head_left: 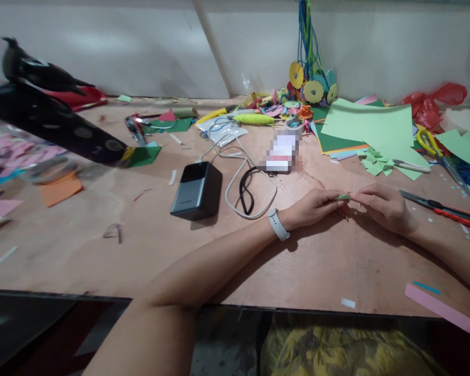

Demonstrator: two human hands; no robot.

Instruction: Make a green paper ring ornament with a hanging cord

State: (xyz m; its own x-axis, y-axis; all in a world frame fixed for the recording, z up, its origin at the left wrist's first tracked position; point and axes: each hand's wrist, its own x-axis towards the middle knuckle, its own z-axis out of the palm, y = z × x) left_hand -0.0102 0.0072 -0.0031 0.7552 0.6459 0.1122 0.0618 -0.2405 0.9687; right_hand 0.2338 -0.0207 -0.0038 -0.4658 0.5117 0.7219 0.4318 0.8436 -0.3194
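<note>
My left hand [317, 206], with a light band on its wrist, pinches a small green piece [342, 197] that looks like folded or rolled paper. From the other side, my right hand [386, 206] has its fingertips closed at the right end of that piece. Both hands rest low over the wooden table [317, 266], and the fingers hide much of the piece. Just right of my right hand lie a cutter knife [419, 199] and red-handled scissors [460, 216].
A black power bank [198, 190] with a white cable [235, 209] and a phone [282, 151] lie left of my hands. Green paper sheets [370, 122], green scraps [376, 162] and yellow-handled scissors [429, 142] lie behind. Corded paper discs [312, 91] hang at the back. A dark bird-topped object [55, 115] leans at left.
</note>
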